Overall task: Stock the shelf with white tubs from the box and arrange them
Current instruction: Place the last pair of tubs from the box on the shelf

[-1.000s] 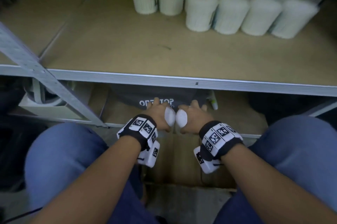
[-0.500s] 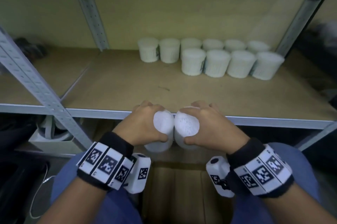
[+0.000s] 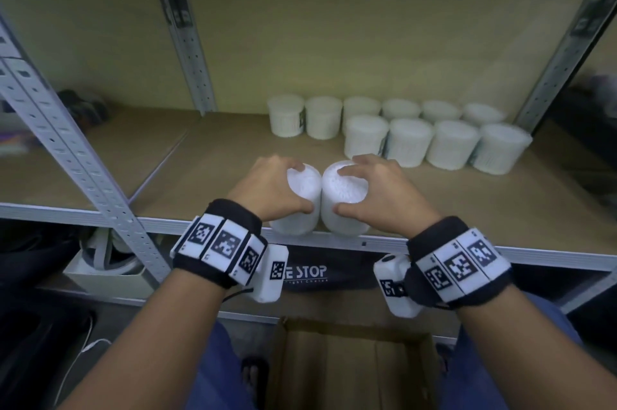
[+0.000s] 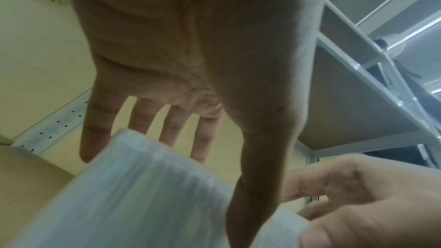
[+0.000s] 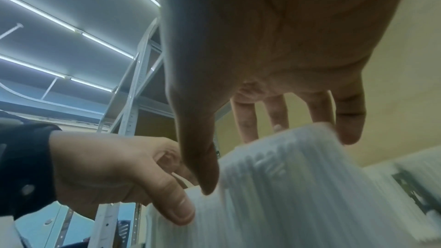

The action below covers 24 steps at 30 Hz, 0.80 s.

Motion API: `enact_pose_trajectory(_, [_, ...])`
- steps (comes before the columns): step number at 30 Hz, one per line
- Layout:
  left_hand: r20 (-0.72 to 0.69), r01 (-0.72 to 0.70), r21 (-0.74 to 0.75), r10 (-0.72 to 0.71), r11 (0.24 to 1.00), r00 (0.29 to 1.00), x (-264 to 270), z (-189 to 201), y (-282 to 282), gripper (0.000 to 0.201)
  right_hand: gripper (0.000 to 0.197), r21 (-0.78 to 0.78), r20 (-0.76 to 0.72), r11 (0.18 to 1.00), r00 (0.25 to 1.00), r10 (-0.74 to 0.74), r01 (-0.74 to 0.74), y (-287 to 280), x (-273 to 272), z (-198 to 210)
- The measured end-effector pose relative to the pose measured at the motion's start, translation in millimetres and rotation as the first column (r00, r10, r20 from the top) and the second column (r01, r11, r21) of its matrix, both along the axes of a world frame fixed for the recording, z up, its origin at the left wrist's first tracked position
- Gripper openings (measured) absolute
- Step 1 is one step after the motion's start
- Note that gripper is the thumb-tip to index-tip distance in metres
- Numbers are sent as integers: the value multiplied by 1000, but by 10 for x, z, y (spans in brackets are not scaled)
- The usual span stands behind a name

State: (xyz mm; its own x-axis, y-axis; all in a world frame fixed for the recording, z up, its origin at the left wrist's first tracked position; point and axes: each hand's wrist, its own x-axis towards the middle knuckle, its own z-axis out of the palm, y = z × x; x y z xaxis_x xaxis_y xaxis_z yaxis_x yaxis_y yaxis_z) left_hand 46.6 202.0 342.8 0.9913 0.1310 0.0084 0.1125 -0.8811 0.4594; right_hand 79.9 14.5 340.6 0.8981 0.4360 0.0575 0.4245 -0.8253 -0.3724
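My left hand (image 3: 271, 187) grips one white tub (image 3: 298, 205) from above, thumb near me and fingers over the far rim. My right hand (image 3: 380, 189) grips a second white tub (image 3: 344, 199) the same way. The two tubs touch side by side at the front edge of the shelf board (image 3: 233, 155). The left wrist view shows the ribbed left tub (image 4: 133, 191) under my fingers (image 4: 95, 120); the right wrist view shows the right tub (image 5: 293, 186) under my thumb. Several white tubs (image 3: 410, 139) stand in two rows at the shelf's back right. The cardboard box (image 3: 350, 366) sits open below, between my knees.
A metal front rail (image 3: 467, 247) edges the shelf. A slanted perforated brace (image 3: 66, 149) crosses at the left, and uprights (image 3: 187, 28) stand at the back. A dark bag printed "STOP" (image 3: 310, 272) lies on the lower shelf. Bare board spreads left of the tub rows.
Both hands have lifted the two tubs from below the shelf rail up and forward onto the shelf's front edge. My view has tilted up toward the shelf's back wall.
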Motion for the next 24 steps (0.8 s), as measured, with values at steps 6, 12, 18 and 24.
enact_pose_trajectory(6, [-8,-54,-44,54,998,999,177,-198,47,71,66,-28,-24,999,999,-29,29,153,195,-223])
enact_pose_trajectory(12, [-3,-35,-24,35,999,999,171,-256,69,71,63,-49,-23,998,999,-27,26,140,205,-282])
enact_pose_trajectory(18, [87,-16,19,15,1000,996,-10,-209,75,63,60,-38,31,999,999,-14,15,82,100,-207])
enact_pose_trajectory(24, [159,-7,28,2,1000,987,-159,-126,12,26,29,29,89,999,995,39,-42,6,-7,-139])
